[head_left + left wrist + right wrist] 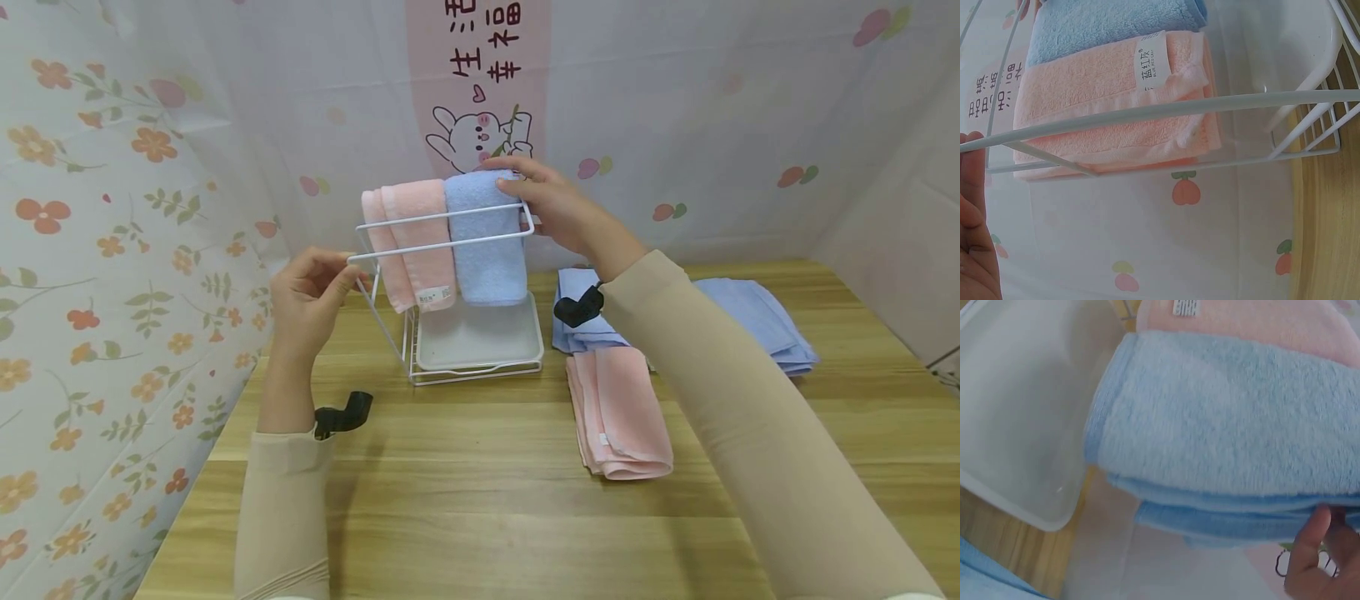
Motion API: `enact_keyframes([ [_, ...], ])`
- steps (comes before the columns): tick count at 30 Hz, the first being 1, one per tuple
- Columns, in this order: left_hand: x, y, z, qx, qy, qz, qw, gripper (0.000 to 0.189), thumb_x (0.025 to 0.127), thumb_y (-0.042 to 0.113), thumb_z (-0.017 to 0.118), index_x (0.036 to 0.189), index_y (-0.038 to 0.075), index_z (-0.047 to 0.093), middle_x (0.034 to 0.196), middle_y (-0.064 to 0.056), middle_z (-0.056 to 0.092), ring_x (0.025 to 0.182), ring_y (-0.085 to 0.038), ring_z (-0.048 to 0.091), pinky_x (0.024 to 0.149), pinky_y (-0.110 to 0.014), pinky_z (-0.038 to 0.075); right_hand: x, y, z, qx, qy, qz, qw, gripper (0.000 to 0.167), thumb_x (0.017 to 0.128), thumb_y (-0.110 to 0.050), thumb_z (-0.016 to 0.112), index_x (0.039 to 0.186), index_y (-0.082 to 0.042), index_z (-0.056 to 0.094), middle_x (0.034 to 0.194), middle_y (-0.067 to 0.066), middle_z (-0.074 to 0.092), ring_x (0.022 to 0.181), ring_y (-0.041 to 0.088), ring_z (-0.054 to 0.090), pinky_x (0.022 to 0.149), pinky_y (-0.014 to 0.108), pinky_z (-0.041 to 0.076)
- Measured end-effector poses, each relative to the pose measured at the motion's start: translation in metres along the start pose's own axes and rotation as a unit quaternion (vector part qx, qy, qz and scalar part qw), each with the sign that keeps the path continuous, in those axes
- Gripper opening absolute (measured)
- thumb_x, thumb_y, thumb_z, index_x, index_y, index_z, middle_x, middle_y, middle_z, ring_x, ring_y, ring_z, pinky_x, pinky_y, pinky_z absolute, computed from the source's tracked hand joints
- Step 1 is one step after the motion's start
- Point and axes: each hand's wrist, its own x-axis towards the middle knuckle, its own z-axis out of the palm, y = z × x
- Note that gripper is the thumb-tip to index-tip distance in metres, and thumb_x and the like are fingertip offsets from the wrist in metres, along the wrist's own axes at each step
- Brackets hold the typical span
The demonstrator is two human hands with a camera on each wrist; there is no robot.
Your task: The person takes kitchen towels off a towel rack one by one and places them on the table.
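Note:
A white wire rack (405, 354) stands on the table with a pink towel (416, 242) and a blue towel (487, 258) draped side by side over its top bars. My left hand (309, 292) pinches the rack's upper left corner between thumb and fingers. At the top right, my right hand (551, 208) holds the blue towel, thumb on its near upper edge and fingers behind. Close up in the right wrist view, the blue towel (1229, 419) hangs in several layers with my thumb (1310, 540) at its edge. The pink towel (1110, 94) carries a white label (1152, 60).
A white tray (480, 342) sits in the rack's base under the towels. To the right lie a folded pink towel (626, 412), a blue folded cloth (577, 287) partly behind my wrist, and another blue stack (753, 321). A printed curtain (322, 100) hangs close behind the rack.

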Motion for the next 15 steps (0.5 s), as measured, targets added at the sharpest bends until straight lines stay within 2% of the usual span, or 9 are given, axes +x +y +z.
enact_keyframes([
  [3,0.000,0.001,0.000,0.006,0.001,0.000,1.0000,0.024,0.092,-0.005,0.065,0.095,-0.025,0.052,0.080,0.010,0.074,0.067,-0.005,0.068,0.054,-0.013,0.045,0.002,-0.003,0.006,0.020,0.028,0.015,0.9993,0.036,0.100,-0.021,0.059,0.135,-0.028,0.057,0.139,0.001,0.051,0.124,0.024,0.049,0.105,0.047,0.040],
  [7,-0.001,0.000,-0.001,-0.002,-0.002,0.000,1.0000,0.020,0.091,-0.006,0.065,0.096,-0.023,0.054,0.080,0.007,0.074,0.068,-0.006,0.069,0.053,-0.014,0.043,0.003,-0.004,0.011,0.044,0.063,0.019,0.9969,0.036,0.098,-0.013,0.062,0.132,-0.027,0.060,0.140,0.002,0.051,0.122,0.025,0.049,0.102,0.045,0.043],
  [12,0.000,0.000,-0.001,-0.027,-0.007,0.001,0.9996,0.015,0.091,-0.009,0.064,0.097,-0.020,0.057,0.080,0.002,0.075,0.067,-0.009,0.070,0.052,-0.016,0.042,0.003,-0.005,0.014,0.053,0.088,-0.001,0.9947,0.038,0.095,-0.006,0.062,0.129,-0.024,0.061,0.146,-0.002,0.050,0.122,0.024,0.049,0.101,0.045,0.043],
  [15,-0.001,0.000,-0.001,-0.019,-0.004,0.001,0.9998,0.016,0.091,-0.009,0.064,0.096,-0.022,0.056,0.079,0.002,0.075,0.067,-0.008,0.070,0.053,-0.015,0.043,0.004,-0.005,0.014,0.048,0.100,-0.011,0.9937,0.039,0.094,-0.004,0.064,0.128,-0.025,0.061,0.144,0.000,0.051,0.122,0.023,0.049,0.102,0.043,0.044],
])
